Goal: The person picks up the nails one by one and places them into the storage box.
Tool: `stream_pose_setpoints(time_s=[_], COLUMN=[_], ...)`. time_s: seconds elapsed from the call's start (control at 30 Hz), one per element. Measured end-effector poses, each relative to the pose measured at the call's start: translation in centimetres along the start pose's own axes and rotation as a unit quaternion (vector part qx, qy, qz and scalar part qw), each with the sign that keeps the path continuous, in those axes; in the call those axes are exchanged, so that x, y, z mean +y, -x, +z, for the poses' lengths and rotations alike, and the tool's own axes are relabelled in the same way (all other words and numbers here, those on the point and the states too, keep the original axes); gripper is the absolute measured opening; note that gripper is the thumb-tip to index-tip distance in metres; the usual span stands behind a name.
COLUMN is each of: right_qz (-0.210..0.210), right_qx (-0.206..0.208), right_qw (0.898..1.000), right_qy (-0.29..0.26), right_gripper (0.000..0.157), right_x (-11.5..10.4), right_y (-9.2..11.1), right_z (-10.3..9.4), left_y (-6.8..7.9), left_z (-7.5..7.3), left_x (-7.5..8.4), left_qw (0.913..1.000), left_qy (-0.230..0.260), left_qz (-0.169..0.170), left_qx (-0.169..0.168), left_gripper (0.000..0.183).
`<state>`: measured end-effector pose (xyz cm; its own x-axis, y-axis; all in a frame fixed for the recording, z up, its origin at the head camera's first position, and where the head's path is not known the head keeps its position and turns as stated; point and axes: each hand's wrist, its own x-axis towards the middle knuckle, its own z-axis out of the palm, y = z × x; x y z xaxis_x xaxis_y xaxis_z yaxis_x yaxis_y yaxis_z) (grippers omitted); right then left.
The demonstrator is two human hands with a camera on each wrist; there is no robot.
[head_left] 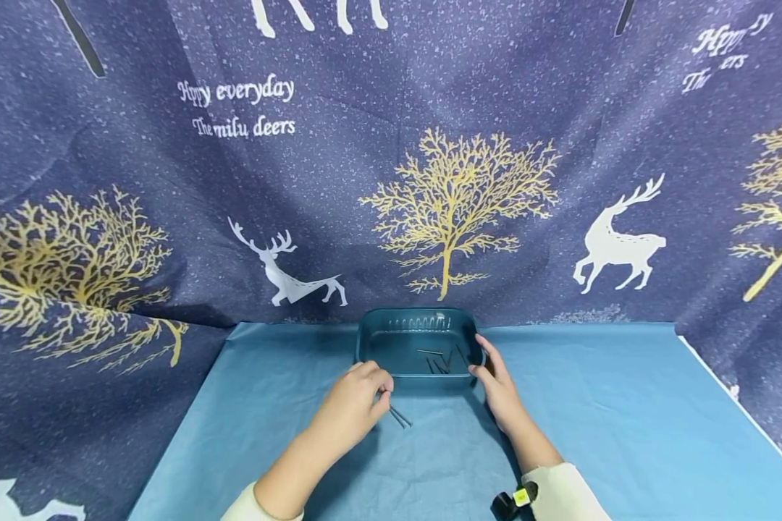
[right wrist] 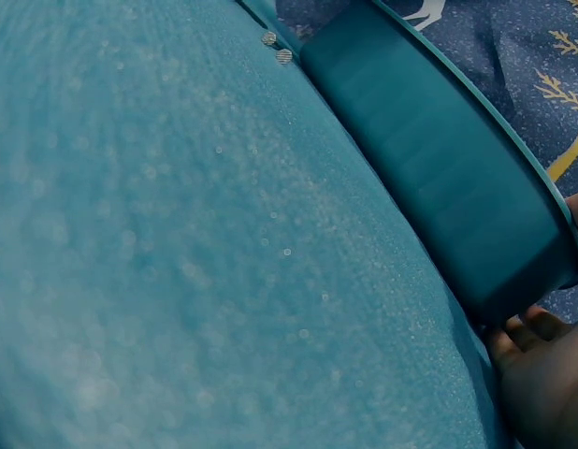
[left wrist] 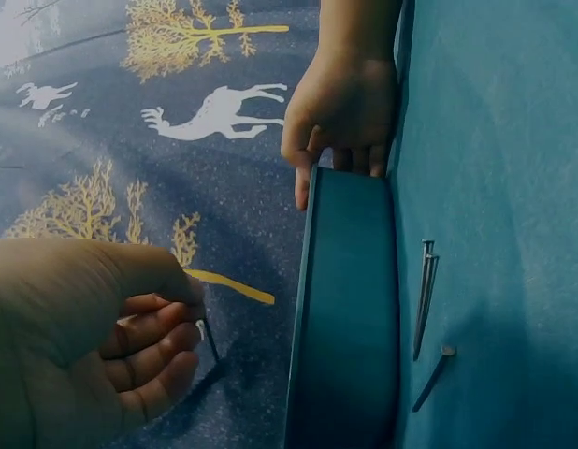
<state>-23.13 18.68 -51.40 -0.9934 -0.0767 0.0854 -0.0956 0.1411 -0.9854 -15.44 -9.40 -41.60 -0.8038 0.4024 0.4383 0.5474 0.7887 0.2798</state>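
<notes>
A teal plastic box (head_left: 391, 347) stands at the back of the blue cloth, with several nails (head_left: 430, 352) lying loose inside. My right hand (head_left: 503, 391) grips its right end, the thumb at the rim and the other fingers against the outer wall. Beside the front left corner, my left hand (head_left: 358, 401) pinches a nail (left wrist: 210, 339) between thumb and fingertips; part of that nail is hidden. More nails (left wrist: 426, 295) lie on the cloth in front of the box, near the left hand, with another nail (left wrist: 433, 379) close by.
Blue cloth (head_left: 599, 405) covers the table on both sides of the box. Behind it hangs a dark blue curtain (head_left: 339, 188) printed with deer and yellow trees. A small black device with a yellow tag (head_left: 520, 498) is at the right wrist.
</notes>
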Motion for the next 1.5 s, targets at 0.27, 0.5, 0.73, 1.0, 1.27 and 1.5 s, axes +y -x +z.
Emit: stream_pose_setpoints(time_s=[0.27, 0.5, 0.73, 1.0, 1.27, 1.5], right_qz=[0.002, 0.006, 0.007, 0.010, 0.009, 0.007], right_qx=[0.000, -0.004, -0.002, -0.003, -0.004, -0.001], right_qw=[1.000, 1.000, 1.000, 1.000, 1.000, 1.000], right_qy=[0.004, 0.006, 0.007, 0.009, 0.010, 0.011], right_gripper=[0.062, 0.063, 0.063, 0.063, 0.063, 0.063], right_x=[0.2, 0.4, 0.4, 0.2, 0.3, 0.5], right_y=[0.0, -0.2, -0.2, -0.2, -0.3, -0.2], right_z=[0.0, -0.1, 0.0, 0.0, 0.0, -0.1], left_y=[-1.5, -2.5, -3.3, -3.9, -3.7, -3.3], left_z=[0.3, 1.0, 1.3, 1.3, 1.0, 1.4], left_x=[-1.0, -2.1, -3.1, -3.7, -3.6, -3.9], left_qw=[0.9995, 0.9984, 0.9966, 0.9963, 0.9904, 0.9926], left_qy=[0.008, 0.004, -0.004, -0.001, 0.038, 0.015], left_qz=[-0.021, -0.035, -0.037, -0.059, -0.133, -0.120], left_qx=[0.024, 0.044, 0.073, 0.062, 0.005, 0.001], left_gripper=[0.007, 0.005, 0.004, 0.011, 0.056, 0.055])
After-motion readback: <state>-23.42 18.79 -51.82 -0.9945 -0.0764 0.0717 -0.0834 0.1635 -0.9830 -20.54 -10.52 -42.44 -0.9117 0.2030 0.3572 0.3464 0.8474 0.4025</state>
